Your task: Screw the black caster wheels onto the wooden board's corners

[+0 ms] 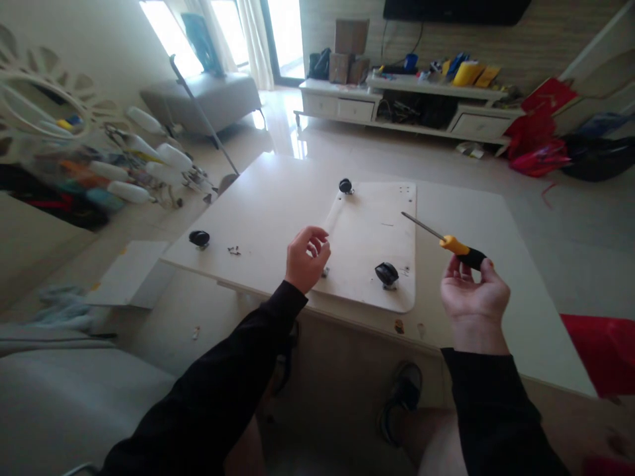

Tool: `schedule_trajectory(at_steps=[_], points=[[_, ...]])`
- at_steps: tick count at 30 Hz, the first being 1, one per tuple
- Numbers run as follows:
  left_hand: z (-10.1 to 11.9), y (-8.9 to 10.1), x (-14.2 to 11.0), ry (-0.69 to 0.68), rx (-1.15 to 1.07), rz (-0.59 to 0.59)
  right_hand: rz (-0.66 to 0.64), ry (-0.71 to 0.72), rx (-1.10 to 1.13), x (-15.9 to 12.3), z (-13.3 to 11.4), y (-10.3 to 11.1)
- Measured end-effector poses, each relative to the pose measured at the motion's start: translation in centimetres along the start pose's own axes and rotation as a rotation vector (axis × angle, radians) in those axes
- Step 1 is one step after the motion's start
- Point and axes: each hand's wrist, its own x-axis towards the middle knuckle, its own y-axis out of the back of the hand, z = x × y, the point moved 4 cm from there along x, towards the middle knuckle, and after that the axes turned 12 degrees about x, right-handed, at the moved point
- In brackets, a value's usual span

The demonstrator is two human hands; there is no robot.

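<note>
My right hand (pixel 473 291) grips a screwdriver (pixel 454 244) by its yellow and black handle, with the metal shaft pointing up and to the left over a small white panel (pixel 370 248). The panel lies on a large white board (pixel 278 211). Two black caster wheels sit on the panel, one at the far corner (pixel 345 186) and one near the front edge (pixel 387 274). My left hand (pixel 306 258) hovers over the panel's left edge with fingers curled in a pinch; what it holds is too small to make out.
A third black caster (pixel 199 238) and a few loose screws (pixel 233 250) lie on the board's left part. A white TV cabinet (pixel 407 106) stands at the back, a grey ottoman (pixel 213 99) at back left, red bags (pixel 538 142) on the right.
</note>
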Motion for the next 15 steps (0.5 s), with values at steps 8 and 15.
schedule_trajectory(at_steps=[8,15], points=[[-10.3,6.7,0.9,0.347,0.412,-0.039,0.143,-0.093,0.046,-0.8,1.6,0.4],[-20.1,15.5,-0.2,0.751,0.717,0.058,0.146,-0.096,0.024,-0.7,2.1,0.4]])
